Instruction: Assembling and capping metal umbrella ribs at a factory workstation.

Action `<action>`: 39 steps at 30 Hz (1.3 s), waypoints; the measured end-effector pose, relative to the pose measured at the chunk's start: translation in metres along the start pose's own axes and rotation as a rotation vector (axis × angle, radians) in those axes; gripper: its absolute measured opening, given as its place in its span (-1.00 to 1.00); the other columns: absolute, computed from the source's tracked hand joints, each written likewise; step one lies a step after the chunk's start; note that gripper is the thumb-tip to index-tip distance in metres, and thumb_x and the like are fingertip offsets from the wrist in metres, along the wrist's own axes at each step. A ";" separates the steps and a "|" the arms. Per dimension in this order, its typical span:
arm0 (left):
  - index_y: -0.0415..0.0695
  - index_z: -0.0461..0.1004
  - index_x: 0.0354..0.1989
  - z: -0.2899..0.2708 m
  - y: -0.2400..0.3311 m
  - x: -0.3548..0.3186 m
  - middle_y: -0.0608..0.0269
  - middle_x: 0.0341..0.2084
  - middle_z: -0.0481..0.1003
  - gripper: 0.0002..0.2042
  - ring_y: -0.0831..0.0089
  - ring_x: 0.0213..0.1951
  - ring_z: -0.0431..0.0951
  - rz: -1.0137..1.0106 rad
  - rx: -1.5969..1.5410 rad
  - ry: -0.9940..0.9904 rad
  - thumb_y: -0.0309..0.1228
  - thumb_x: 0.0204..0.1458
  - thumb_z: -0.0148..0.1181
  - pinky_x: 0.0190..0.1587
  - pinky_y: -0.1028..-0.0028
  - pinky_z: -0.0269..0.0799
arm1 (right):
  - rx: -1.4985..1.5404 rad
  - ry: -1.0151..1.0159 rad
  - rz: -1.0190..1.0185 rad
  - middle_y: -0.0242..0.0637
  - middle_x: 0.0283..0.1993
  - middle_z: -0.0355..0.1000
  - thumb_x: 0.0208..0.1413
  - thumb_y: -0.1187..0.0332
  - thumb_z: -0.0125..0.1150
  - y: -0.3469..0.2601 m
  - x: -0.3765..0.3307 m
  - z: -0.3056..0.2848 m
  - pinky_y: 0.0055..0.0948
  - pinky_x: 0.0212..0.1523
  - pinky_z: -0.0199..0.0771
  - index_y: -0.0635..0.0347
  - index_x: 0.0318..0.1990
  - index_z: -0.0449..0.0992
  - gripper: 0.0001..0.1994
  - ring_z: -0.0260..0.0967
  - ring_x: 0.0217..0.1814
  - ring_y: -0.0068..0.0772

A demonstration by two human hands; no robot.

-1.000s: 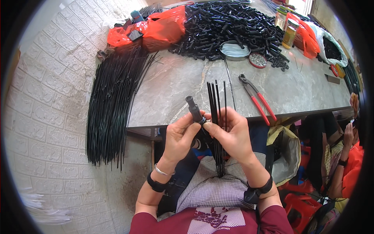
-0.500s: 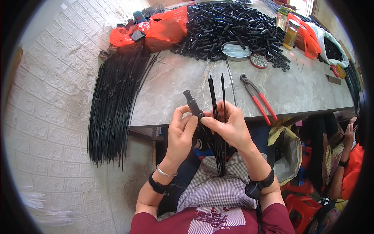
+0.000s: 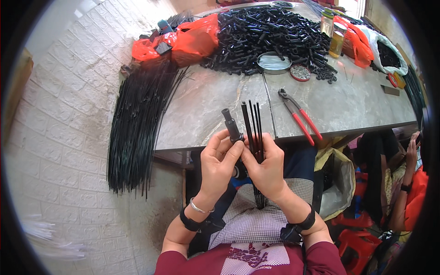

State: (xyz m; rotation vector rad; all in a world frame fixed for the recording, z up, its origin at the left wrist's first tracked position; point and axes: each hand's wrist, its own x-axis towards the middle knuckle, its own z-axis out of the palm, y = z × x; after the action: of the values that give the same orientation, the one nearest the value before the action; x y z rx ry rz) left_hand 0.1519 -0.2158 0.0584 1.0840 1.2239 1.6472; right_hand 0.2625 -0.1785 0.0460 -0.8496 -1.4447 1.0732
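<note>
Rods (image 3: 253,123) — 4, black tube (image 3: 231,124) — 1

One head-worn fisheye view looks steeply down, close over both hands, across the table (image 3: 339,103); its curved rim probably distorts edges.

Both forearms rise from the lower edge and converge at the middle of the view, wrists bent slightly inward so the two hands meet side by side. The left hand (image 3: 217,160) is turned palm toward the right one, its fingers curled and its thumb and forefinger pinched together at the top. The right hand (image 3: 267,167) is closed in a loose fist, knuckles up, thumb pressed against the left hand's fingertips. A dark strap circles each wrist.
</note>
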 end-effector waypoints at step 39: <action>-0.31 0.28 0.12 -0.039 0.026 0.002 0.06 -0.20 0.47 -0.64 0.33 -0.18 0.55 0.181 -0.342 -0.239 -0.43 0.18 0.03 -0.06 0.35 0.52 | 0.533 -0.425 -0.019 -0.20 -0.06 0.43 0.27 0.37 0.00 -0.030 -0.006 -0.028 -0.53 0.01 0.37 0.42 0.11 0.32 -0.66 0.37 -0.01 -0.47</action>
State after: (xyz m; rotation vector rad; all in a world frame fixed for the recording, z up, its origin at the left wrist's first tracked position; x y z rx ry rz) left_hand 0.1116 -0.2309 0.0773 1.1572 0.6772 1.7257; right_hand 0.2927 -0.1899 0.0724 -0.2314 -1.3944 1.5951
